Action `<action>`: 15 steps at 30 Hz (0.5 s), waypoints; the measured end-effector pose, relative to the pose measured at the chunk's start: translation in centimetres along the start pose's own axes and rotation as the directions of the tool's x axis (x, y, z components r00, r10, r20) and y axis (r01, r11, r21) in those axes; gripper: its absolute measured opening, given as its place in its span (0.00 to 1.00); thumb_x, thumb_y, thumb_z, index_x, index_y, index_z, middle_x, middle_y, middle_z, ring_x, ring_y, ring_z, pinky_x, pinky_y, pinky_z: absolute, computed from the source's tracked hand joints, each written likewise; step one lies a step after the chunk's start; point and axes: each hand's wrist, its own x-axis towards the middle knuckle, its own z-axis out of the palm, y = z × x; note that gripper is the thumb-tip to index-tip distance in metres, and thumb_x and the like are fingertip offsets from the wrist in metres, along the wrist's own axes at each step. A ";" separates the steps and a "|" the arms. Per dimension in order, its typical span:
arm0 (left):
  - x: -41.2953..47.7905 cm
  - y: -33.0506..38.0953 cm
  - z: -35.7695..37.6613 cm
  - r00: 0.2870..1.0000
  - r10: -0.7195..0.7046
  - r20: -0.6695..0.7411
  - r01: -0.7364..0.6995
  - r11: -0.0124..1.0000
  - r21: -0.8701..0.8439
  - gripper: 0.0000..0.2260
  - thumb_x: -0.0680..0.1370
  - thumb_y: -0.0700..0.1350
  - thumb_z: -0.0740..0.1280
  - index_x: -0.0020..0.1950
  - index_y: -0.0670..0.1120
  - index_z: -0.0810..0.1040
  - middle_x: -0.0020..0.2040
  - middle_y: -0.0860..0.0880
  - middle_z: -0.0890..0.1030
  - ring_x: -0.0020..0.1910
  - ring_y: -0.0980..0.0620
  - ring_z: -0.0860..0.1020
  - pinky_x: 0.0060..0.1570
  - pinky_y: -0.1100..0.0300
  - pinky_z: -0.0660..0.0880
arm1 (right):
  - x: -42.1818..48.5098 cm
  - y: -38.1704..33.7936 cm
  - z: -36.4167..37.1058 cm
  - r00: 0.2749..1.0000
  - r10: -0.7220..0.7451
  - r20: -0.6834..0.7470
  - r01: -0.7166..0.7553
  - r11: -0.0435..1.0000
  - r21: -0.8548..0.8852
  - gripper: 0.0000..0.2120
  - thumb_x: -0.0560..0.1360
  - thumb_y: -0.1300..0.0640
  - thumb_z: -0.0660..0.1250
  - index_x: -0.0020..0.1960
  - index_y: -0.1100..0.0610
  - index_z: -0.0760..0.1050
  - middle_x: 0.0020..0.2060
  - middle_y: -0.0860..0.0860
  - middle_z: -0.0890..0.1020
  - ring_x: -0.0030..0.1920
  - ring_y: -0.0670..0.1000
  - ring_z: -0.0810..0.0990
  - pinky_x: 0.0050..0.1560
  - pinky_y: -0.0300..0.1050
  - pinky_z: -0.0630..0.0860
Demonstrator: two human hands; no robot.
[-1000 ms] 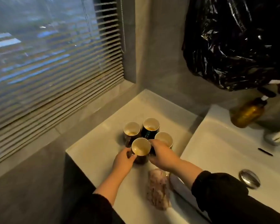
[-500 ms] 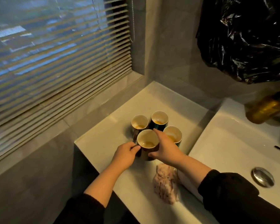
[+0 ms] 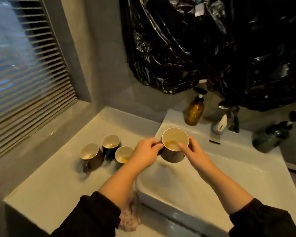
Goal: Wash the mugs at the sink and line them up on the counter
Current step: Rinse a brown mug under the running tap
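Observation:
A dark mug (image 3: 173, 151) with a pale, orange-stained inside hangs over the left end of the white sink (image 3: 246, 178). My left hand (image 3: 145, 153) grips its handle side. My right hand (image 3: 193, 151) holds its right wall, forefinger lying over the rim. Three more stained mugs stand close together on the counter (image 3: 58, 182) left of the sink: a brown mug (image 3: 91, 154), a dark green mug (image 3: 111, 144) behind it, and a third mug (image 3: 123, 155) partly hidden by my left wrist.
An amber pump bottle (image 3: 194, 111) and a dark green pump bottle (image 3: 270, 135) stand at the sink's back edge beside the tap (image 3: 220, 124). A black plastic bag (image 3: 212, 45) hangs above. A patterned cloth (image 3: 129, 218) lies under my left forearm. Window blinds (image 3: 24, 74) fill the left.
Both hands lifted the front mug out of the cluster and carried it right, over the sink. The view swung right with it. Three mugs stay on the counter.

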 end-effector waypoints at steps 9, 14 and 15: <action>3.7 3.5 11.9 0.957 0.279 0.075 -0.281 0.959 0.020 0.12 0.79 0.44 0.64 0.61 0.48 0.79 0.57 0.51 0.81 0.53 0.53 0.77 0.55 0.58 0.74 | -0.3 8.8 -9.4 0.965 0.211 -0.152 -0.142 0.918 0.371 0.24 0.77 0.36 0.55 0.68 0.45 0.66 0.67 0.52 0.72 0.62 0.58 0.76 0.66 0.58 0.70; 4.1 3.1 15.0 0.874 0.478 0.083 -0.485 0.869 0.104 0.12 0.78 0.42 0.65 0.61 0.48 0.78 0.55 0.50 0.81 0.52 0.53 0.77 0.53 0.59 0.73 | 0.1 11.2 -11.4 0.941 0.260 -0.215 -0.139 0.879 0.456 0.25 0.75 0.34 0.58 0.62 0.50 0.72 0.58 0.57 0.78 0.53 0.57 0.81 0.46 0.49 0.80; 4.0 2.9 15.2 0.844 0.527 0.097 -0.536 0.836 0.119 0.12 0.78 0.41 0.65 0.62 0.47 0.78 0.55 0.50 0.81 0.52 0.53 0.77 0.53 0.60 0.73 | 0.1 11.5 -11.6 0.940 0.251 -0.231 -0.129 0.889 0.440 0.25 0.75 0.34 0.59 0.60 0.51 0.73 0.57 0.57 0.79 0.52 0.57 0.82 0.46 0.49 0.80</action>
